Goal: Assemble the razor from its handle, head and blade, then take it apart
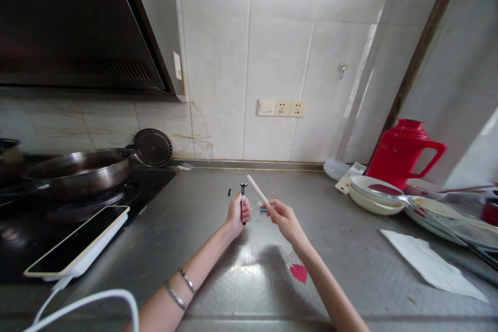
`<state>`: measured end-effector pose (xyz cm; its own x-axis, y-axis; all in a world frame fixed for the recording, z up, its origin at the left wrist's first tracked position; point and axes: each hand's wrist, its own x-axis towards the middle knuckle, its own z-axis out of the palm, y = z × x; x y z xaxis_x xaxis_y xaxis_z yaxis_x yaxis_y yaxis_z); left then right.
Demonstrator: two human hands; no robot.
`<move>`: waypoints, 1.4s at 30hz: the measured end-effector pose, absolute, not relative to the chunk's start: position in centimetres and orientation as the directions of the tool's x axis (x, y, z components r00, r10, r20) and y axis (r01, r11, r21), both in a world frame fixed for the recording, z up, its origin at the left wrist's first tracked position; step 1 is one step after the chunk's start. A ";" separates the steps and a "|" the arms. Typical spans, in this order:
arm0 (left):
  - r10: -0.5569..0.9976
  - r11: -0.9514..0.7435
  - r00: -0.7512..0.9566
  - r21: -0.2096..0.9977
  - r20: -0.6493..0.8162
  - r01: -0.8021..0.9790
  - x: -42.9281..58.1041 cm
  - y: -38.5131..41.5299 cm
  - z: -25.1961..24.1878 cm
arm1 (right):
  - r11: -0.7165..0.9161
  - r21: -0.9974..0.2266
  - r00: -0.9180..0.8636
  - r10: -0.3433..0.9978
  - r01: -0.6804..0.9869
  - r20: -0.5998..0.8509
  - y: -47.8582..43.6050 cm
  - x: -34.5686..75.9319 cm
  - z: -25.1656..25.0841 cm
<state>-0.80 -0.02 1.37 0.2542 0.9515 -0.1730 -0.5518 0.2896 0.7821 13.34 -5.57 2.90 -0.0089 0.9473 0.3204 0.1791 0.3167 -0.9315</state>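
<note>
My left hand [236, 213] is closed around a thin black tool [243, 202] with a small crosswise head, held upright above the grey counter [218, 270]. My right hand [283, 218] pinches the lower end of a white stick-like piece [257, 190] that slants up and to the left, its tip close to the black tool's head. A tiny black part [229, 192] lies on the counter just left of the tool. Something small and bluish [263, 208] shows between my two hands. Two bracelets circle my left wrist [182, 286].
A phone on a white power bank [80, 241] with a white cable lies at the stove's edge, beside a pan [78, 170]. At right stand a red jug [400, 153], stacked bowls and plates [375, 193] and a white paper [430, 264]. A red heart mark [299, 272] is near.
</note>
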 end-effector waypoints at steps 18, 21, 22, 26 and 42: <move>0.925 0.379 0.238 0.782 -0.297 -0.495 -0.3 -0.7 1.3 | 0.119 -0.549 0.092 0.936 0.827 0.340 0.9 19.0 3.3; 0.907 0.420 0.229 0.789 -0.353 -0.448 -0.1 -0.7 1.0 | 0.186 -0.562 0.061 0.918 0.806 0.392 0.8 17.9 3.2; 0.901 0.433 0.231 0.790 -0.367 -0.434 0.0 -0.7 1.0 | 0.204 -0.559 0.049 0.914 0.804 0.403 0.8 17.5 3.2; 0.904 0.426 0.237 0.795 -0.355 -0.431 0.3 -1.0 1.2 | 0.193 -0.561 0.034 0.929 0.805 0.369 0.8 17.8 3.2; 0.936 0.348 0.202 0.851 -0.289 -0.395 0.2 -0.9 1.3 | 0.174 -0.620 0.076 0.931 0.765 0.356 0.8 20.0 3.1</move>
